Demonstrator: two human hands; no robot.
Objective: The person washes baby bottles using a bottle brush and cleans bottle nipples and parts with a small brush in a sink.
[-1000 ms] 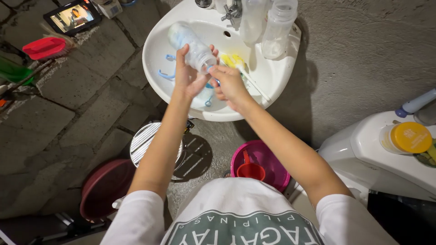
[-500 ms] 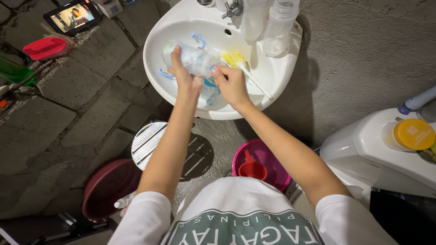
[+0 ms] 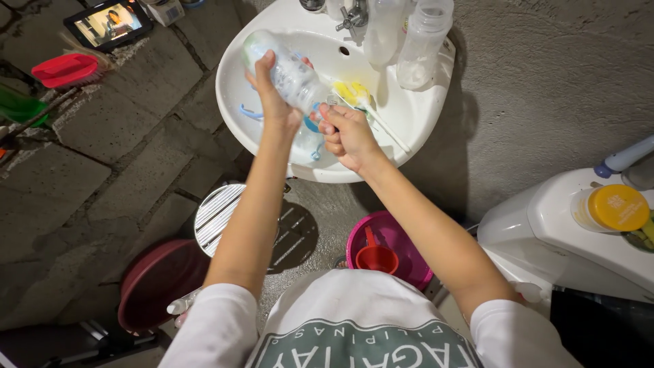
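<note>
Left hand [image 3: 274, 102], grip wrapped around a clear plastic baby bottle [image 3: 289, 70] tilted above the white ceramic basin [image 3: 235, 88]. Right hand [image 3: 346, 135], grip closed on something at the bottle's mouth; two more clear bottles [image 3: 422, 41] stand near the tap [image 3: 349, 17].

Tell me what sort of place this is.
Most likely a home bathroom or wash area. A white wall-mounted sink with a tap stands above a rough concrete floor, a white toilet tank stands at the right, and a pink pail sits under the sink.
</note>
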